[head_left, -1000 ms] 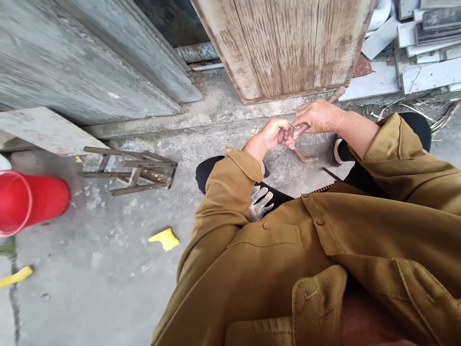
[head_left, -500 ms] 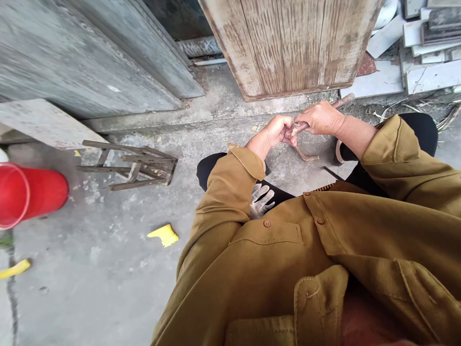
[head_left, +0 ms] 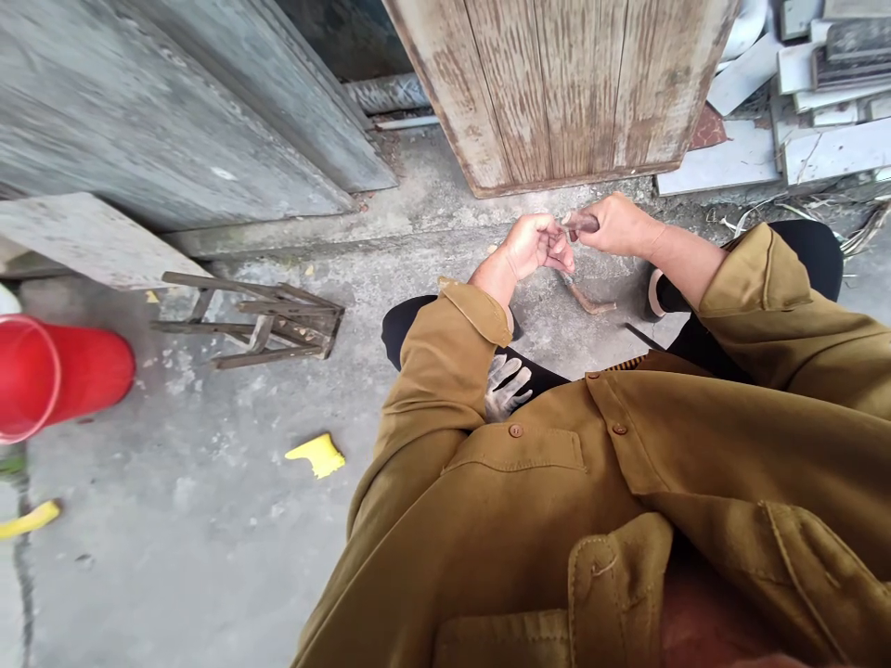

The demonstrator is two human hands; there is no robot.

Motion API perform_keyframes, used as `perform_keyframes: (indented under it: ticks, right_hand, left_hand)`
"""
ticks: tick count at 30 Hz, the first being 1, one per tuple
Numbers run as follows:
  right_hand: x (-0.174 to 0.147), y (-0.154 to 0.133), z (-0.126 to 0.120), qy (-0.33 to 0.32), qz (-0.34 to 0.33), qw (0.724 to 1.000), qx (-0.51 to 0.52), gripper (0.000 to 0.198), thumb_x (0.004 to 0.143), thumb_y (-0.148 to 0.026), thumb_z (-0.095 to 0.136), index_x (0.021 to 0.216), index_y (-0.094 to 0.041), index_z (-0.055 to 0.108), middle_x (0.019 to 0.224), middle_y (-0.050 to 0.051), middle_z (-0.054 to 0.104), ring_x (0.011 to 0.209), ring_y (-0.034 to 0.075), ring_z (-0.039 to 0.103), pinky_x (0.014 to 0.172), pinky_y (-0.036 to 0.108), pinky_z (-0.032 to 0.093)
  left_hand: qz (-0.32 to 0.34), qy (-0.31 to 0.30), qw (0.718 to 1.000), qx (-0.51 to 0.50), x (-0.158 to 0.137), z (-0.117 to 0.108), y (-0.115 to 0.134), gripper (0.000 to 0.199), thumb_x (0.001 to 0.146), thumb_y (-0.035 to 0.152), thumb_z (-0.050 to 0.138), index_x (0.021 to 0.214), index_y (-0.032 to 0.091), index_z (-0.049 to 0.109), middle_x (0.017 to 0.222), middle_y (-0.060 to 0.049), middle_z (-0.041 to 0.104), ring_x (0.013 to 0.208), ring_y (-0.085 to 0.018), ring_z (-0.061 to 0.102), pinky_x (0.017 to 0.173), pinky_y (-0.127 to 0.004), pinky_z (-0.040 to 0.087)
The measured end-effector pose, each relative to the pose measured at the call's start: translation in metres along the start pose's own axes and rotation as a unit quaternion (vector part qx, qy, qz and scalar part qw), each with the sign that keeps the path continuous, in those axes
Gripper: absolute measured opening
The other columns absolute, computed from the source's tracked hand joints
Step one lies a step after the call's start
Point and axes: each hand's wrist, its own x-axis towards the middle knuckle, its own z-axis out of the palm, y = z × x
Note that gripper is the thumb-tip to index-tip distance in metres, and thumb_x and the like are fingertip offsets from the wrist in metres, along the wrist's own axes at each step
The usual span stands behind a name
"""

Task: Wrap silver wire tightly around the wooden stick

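Observation:
My right hand [head_left: 619, 225] is closed around a short brown wooden stick [head_left: 583, 223], whose blunt end points left. Facing it, my left hand [head_left: 535, 246] has its fingers curled, with the thumb side close to the stick's end. Whether those curled fingers hold anything small is hidden. Below the hands a bent brown piece of wood [head_left: 590, 302] shows against the concrete, its upper end close to my left fingertips.
A worn plank panel [head_left: 557, 93] stands ahead, with stacked tiles [head_left: 828, 111] to its right. On the left are a small wooden stool [head_left: 264, 320] lying over, a red bucket [head_left: 90, 371] and a yellow scrap [head_left: 318, 455]. A pale glove [head_left: 507, 388] rests by my leg.
The stick has turned in my right hand: its long end no longer sticks out to the right, and a blunt end shows on the left. My left fingers have come away from it slightly.

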Motion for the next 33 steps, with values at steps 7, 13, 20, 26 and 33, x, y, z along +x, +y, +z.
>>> perform_keyframes:
  ticks: [7, 13, 20, 26, 33]
  right_hand:
    - [0.000, -0.005, -0.009, -0.064, 0.113, 0.942, 0.311, 0.014, 0.078, -0.030, 0.070, 0.076, -0.017, 0.063, 0.044, -0.004, 0.042, 0.041, 0.010, 0.040, 0.044, 0.025, 0.035]
    - [0.002, -0.002, -0.009, -0.073, 0.143, 0.912, 0.378, 0.011, 0.077, -0.024, 0.072, 0.076, -0.016, 0.063, 0.042, -0.006, 0.038, 0.038, 0.008, 0.037, 0.038, 0.023, 0.030]
    - [0.003, -0.002, -0.008, -0.062, 0.146, 0.908, 0.389, 0.015, 0.075, -0.024, 0.077, 0.074, -0.017, 0.063, 0.041, -0.006, 0.038, 0.037, 0.008, 0.038, 0.037, 0.022, 0.029]
    - [0.003, -0.001, -0.006, -0.064, 0.153, 0.908, 0.386, 0.015, 0.075, -0.021, 0.078, 0.073, -0.017, 0.064, 0.042, -0.005, 0.040, 0.038, 0.008, 0.040, 0.037, 0.023, 0.029]
    - [0.003, 0.001, -0.010, -0.080, 0.145, 0.886, 0.434, 0.017, 0.075, -0.025, 0.079, 0.071, -0.018, 0.064, 0.042, -0.004, 0.043, 0.038, 0.007, 0.040, 0.036, 0.022, 0.031]
  left_hand:
    - [0.130, 0.147, 0.974, 0.115, 0.001, -0.003, 0.006, 0.026, 0.087, 0.032, 0.046, 0.073, 0.015, 0.060, 0.064, -0.005, 0.067, 0.065, -0.016, 0.068, 0.072, -0.031, 0.057]
    - [0.261, 0.199, 0.896, 0.297, 0.006, -0.002, -0.005, 0.013, 0.082, 0.017, 0.051, 0.082, 0.015, 0.064, 0.072, -0.003, 0.066, 0.071, -0.014, 0.064, 0.073, -0.028, 0.050]
    - [0.300, 0.210, 0.796, 0.482, -0.004, 0.000, 0.000, 0.018, 0.086, 0.016, 0.047, 0.080, 0.017, 0.064, 0.082, -0.005, 0.067, 0.082, -0.018, 0.062, 0.080, -0.031, 0.045]
    - [0.298, 0.211, 0.795, 0.484, -0.001, 0.001, -0.002, 0.015, 0.085, 0.016, 0.049, 0.077, 0.018, 0.063, 0.079, -0.005, 0.066, 0.081, -0.019, 0.062, 0.078, -0.032, 0.044]
    - [0.290, 0.189, 0.877, 0.333, 0.002, 0.000, -0.004, 0.016, 0.085, 0.015, 0.049, 0.073, 0.017, 0.060, 0.070, -0.002, 0.063, 0.074, -0.015, 0.062, 0.076, -0.030, 0.048]
